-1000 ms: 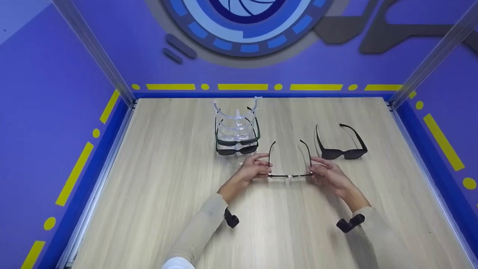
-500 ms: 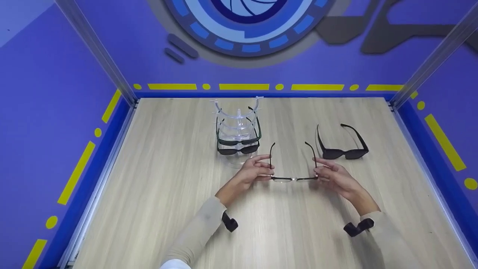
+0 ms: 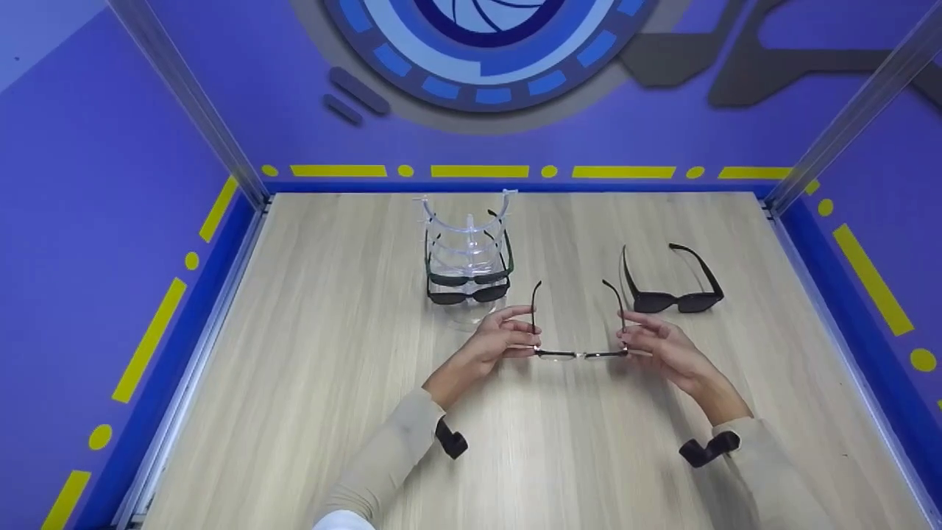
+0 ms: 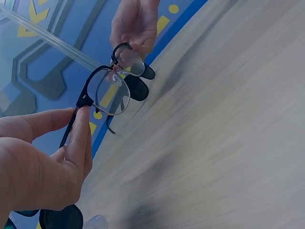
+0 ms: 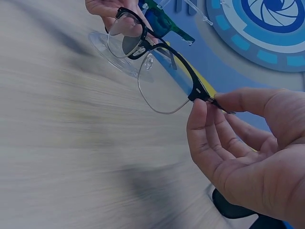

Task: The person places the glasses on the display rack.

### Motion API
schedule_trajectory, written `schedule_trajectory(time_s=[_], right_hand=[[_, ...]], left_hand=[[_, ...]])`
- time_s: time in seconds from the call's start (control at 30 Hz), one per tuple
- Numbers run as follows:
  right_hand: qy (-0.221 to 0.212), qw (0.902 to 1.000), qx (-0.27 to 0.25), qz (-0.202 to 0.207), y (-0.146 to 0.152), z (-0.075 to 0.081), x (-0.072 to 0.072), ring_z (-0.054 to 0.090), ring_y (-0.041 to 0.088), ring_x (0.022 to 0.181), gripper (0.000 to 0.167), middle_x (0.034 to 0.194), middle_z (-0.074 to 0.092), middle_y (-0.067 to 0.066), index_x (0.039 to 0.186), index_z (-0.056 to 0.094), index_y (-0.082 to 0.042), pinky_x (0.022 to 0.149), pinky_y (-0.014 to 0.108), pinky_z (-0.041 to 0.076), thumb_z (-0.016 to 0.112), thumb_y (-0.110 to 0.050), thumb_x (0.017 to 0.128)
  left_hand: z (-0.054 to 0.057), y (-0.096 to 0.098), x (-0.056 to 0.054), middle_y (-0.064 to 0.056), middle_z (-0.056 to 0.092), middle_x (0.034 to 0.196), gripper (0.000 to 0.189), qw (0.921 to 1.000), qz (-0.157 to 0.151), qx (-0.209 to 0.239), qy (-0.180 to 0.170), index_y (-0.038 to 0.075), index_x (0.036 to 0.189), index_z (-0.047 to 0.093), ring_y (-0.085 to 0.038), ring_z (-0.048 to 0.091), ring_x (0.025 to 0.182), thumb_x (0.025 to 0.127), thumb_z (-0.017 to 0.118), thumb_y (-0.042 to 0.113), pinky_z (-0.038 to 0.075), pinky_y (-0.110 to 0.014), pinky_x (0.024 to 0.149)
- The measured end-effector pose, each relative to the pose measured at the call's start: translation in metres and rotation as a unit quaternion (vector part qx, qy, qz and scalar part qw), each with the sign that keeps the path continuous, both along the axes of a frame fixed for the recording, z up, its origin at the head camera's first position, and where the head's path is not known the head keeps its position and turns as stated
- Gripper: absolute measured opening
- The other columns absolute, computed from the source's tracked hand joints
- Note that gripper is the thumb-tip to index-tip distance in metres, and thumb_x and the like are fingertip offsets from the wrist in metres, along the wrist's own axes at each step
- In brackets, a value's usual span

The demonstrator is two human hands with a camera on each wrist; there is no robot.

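Observation:
Clear-lens eyeglasses (image 3: 557, 356) with black upper rims are held above the table between both hands, their temples unfolded and pointing away from me. My left hand (image 3: 491, 343) pinches the left temple near its hinge. At the opposite hinge my right hand (image 3: 666, 353) pinches the right temple between thumb and fingers. The wrist views show thin metal lower rims round the lenses (image 5: 164, 81) and fingertips right beside the black end piece (image 4: 85, 99). Just beyond the left hand stands a clear display stand (image 3: 471, 228) bearing dark sunglasses (image 3: 469, 296) and, above them, green-black sunglasses (image 3: 471, 280).
Black sunglasses (image 3: 678, 302) lie unfolded on the table beyond my right hand. The wood-grain table (image 3: 331, 309) is bounded by a blue back wall (image 3: 243, 88) and side walls with metal corner posts.
Over the past second the eyeglasses came slightly toward me and their temples spread wider. My right hand shifted right and nearer; the left hand stayed almost in place.

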State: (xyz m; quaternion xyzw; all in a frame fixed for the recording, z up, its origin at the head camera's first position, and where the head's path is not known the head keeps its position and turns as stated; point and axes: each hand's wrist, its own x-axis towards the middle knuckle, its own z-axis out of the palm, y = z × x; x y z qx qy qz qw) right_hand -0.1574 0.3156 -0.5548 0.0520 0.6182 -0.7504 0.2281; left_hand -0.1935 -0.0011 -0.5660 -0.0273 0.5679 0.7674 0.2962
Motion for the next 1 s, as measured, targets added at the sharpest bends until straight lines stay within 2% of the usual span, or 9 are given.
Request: schedule_trajectory(time_s=[0.13,0.27,0.53,0.73,1.0], right_hand=[[0.008,1.0000,-0.001,0.001,0.001,0.002,0.002,0.071,0.007,0.096,0.055,0.104,0.072,-0.005,0.151,0.039,-0.005,0.085,0.027,0.060,0.060,-0.001,0.101],[0.018,0.9998,-0.001,-0.005,0.000,0.005,0.001,0.072,0.008,0.094,0.053,0.103,0.074,-0.003,0.149,0.042,-0.006,0.083,0.027,0.061,0.061,0.001,0.100],[0.046,0.9985,0.028,0.001,-0.002,0.014,0.000,0.072,0.008,0.096,0.055,0.104,0.074,-0.005,0.149,0.042,-0.004,0.087,0.029,0.061,0.063,-0.002,0.099],[0.048,0.9986,0.025,-0.001,-0.003,0.015,0.000,0.071,0.007,0.095,0.056,0.104,0.074,-0.006,0.151,0.040,-0.002,0.087,0.028,0.060,0.062,-0.002,0.100],[0.046,0.9987,0.024,0.000,-0.002,0.015,-0.003,0.071,0.009,0.096,0.066,0.116,0.075,-0.005,0.157,0.032,-0.001,0.084,0.025,0.060,0.063,-0.001,0.099]], left_hand=[[0.001,0.000,0.002,0.001,0.070,0.091,0.063,1.0000,-0.001,0.004,0.001,-0.003,0.148,0.045,-0.011,0.071,0.082,0.089,0.064,-0.015,0.065,-0.032,0.080],[0.002,-0.001,0.003,0.000,0.070,0.093,0.062,1.0000,0.000,0.007,0.001,-0.003,0.148,0.046,-0.011,0.071,0.083,0.089,0.064,-0.015,0.064,-0.032,0.082],[0.012,-0.002,0.007,-0.001,0.069,0.094,0.057,0.9999,0.006,0.008,0.004,0.002,0.143,0.053,-0.012,0.071,0.083,0.089,0.066,-0.013,0.065,-0.032,0.081],[0.016,-0.003,0.008,-0.001,0.069,0.095,0.057,0.9999,0.003,0.011,0.002,0.004,0.142,0.055,-0.013,0.071,0.085,0.089,0.066,-0.013,0.065,-0.032,0.082],[0.017,-0.005,0.009,-0.001,0.069,0.096,0.058,0.9997,-0.007,0.024,0.008,0.003,0.144,0.053,-0.013,0.071,0.088,0.090,0.065,-0.014,0.064,-0.031,0.081]])
